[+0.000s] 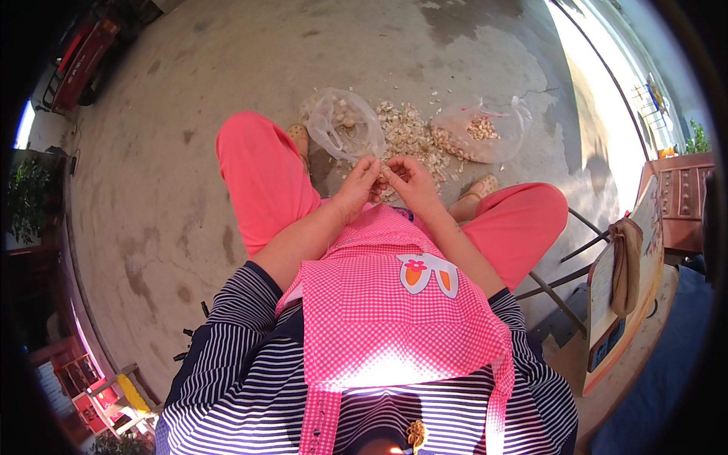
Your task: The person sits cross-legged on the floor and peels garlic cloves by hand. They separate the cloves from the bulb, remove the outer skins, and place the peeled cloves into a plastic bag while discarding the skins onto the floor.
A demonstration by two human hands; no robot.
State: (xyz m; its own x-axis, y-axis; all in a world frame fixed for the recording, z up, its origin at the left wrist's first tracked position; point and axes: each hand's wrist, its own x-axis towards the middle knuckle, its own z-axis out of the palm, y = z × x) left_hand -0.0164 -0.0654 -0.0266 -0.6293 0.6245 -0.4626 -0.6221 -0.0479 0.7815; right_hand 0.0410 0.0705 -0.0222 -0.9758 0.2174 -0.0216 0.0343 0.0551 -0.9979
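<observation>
My left hand and my right hand meet above my lap, in front of a pink checked apron. Thumbs and fingertips pinch a small pale piece, apparently a garlic clove, mostly hidden by the fingers. Beyond them a heap of papery garlic skins covers the floor. To its left, a clear plastic bag with its mouth open holds what look like whole garlic bulbs. On the heap's right lies another clear plastic bag with loose garlic cloves in it.
My feet in tan clogs flank the heap on the concrete floor. At right stands a small table on metal legs, with a brown cloth over its edge. A red vehicle is at far left.
</observation>
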